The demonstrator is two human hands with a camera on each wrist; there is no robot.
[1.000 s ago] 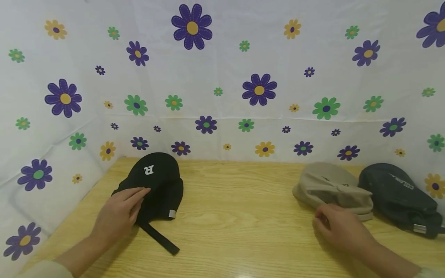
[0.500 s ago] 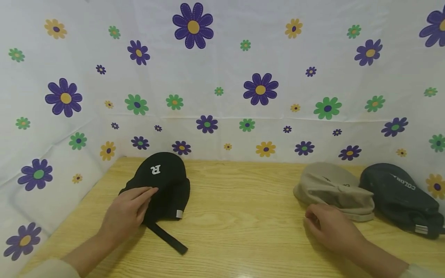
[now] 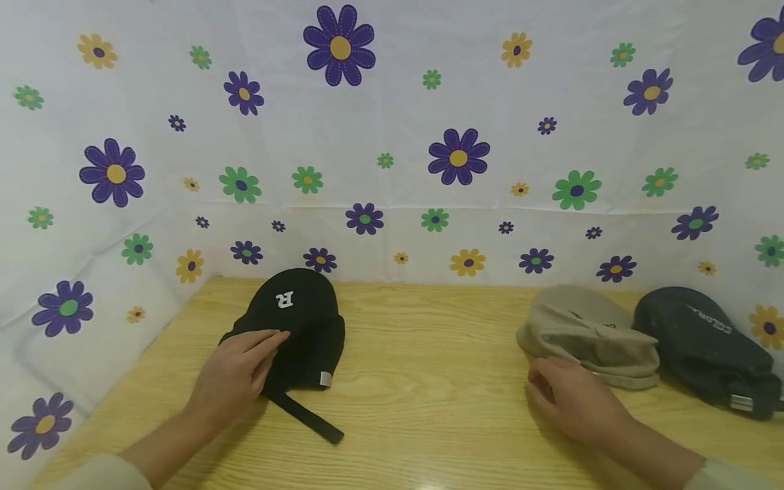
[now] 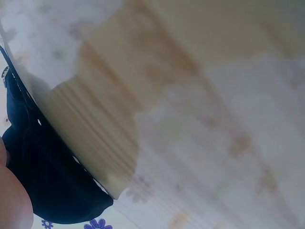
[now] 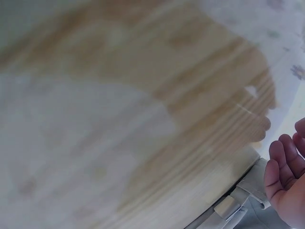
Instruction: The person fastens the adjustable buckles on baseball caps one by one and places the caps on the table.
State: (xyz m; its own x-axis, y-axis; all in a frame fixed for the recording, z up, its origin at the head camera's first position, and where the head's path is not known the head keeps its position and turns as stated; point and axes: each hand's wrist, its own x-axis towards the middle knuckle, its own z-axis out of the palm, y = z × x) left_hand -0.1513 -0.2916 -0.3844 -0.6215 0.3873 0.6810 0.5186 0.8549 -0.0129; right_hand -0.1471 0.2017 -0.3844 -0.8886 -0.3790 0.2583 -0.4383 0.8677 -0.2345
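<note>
My left hand holds a black cap at its near left side, fingertips together on the fabric; the thumb is hidden. The cap bears a white "R", and its strap trails along the table. In the left wrist view, the dark cap shows beside a bit of the hand. My right hand hovers at the near left edge of a beige cap, fingers loosely curled with nothing in them. The right wrist view shows these fingers near the beige cap's strap.
A dark grey-green cap with pale lettering lies at the right, against the beige cap. Both are on the wood-grain table. A white flowered cloth stands behind the table and along its left side.
The black cap has slid right along with my left hand, its strap trailing. My right hand has shifted a little left along the front of the beige cap, which stays in place.
</note>
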